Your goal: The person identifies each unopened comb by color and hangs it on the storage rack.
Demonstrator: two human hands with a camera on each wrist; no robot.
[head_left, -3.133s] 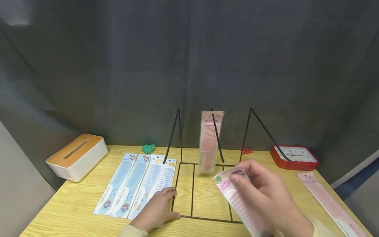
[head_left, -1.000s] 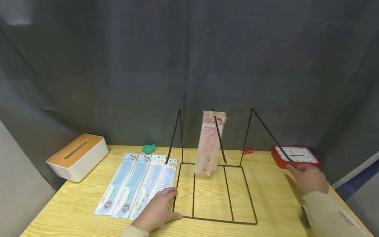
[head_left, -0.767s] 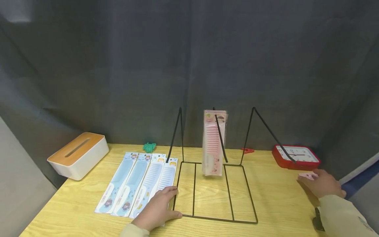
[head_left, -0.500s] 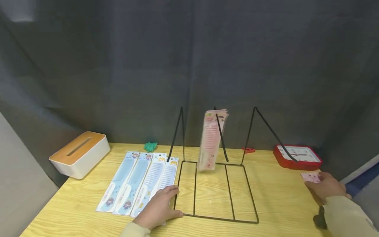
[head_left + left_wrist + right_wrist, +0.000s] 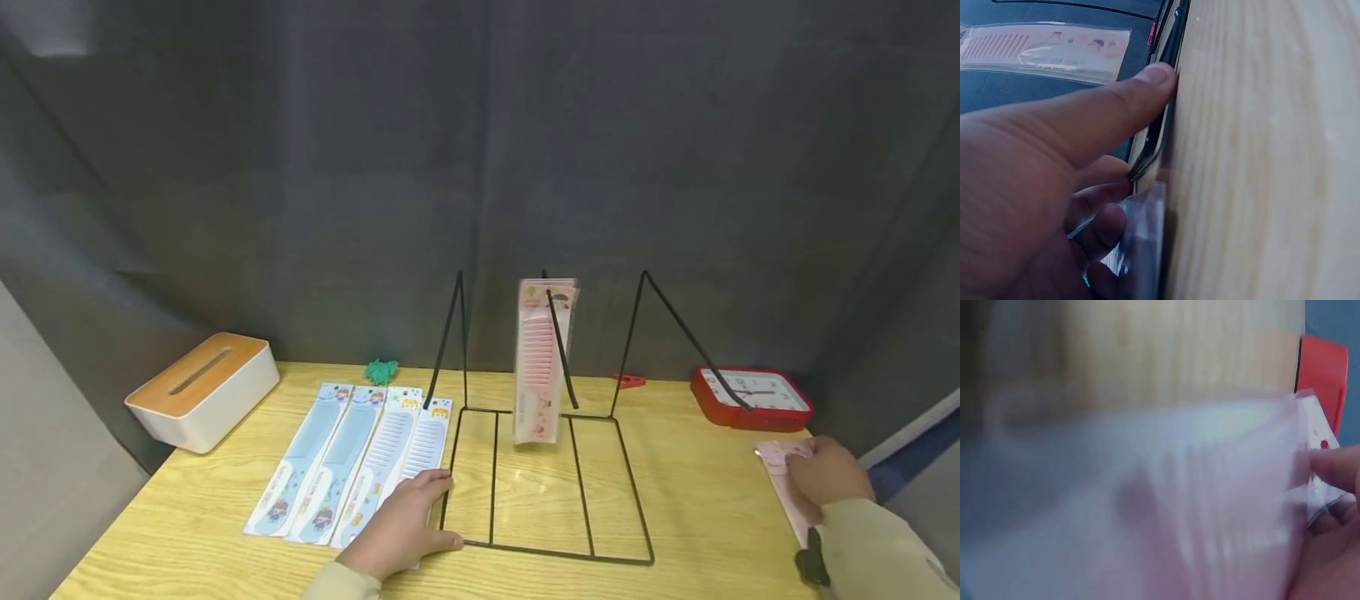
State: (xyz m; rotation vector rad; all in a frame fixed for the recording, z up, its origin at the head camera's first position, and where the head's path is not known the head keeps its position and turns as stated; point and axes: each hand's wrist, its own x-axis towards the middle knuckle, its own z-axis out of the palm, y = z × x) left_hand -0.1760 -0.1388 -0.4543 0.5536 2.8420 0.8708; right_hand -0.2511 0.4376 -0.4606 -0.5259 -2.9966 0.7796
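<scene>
My left hand [image 5: 401,525] holds the near left corner of a black wire display rack [image 5: 592,556]. In the left wrist view its thumb [image 5: 1129,100] lies along the front wire, with bent fingers beside the corner. At the right of the table my right hand [image 5: 831,471] pinches the top of a pink packaged comb [image 5: 782,479]. The comb's clear sleeve [image 5: 1210,506] fills much of the right wrist view, blurred, with thumb and fingers on its header. Pink packaged combs [image 5: 536,358] hang overlapping on the rack's middle hook.
Several blue and white packaged combs [image 5: 341,450] lie side by side left of the rack. A tissue box [image 5: 206,387] stands farther left. Green yarn [image 5: 381,372] and a red clip [image 5: 628,381] lie at the back. A red clock [image 5: 752,398] sits beneath the right hook's tip.
My right hand hung a pink comb on the middle hook, moved right and took hold of another pink comb lying there. The hanging combs swung slightly. My left hand stayed at the rack corner.
</scene>
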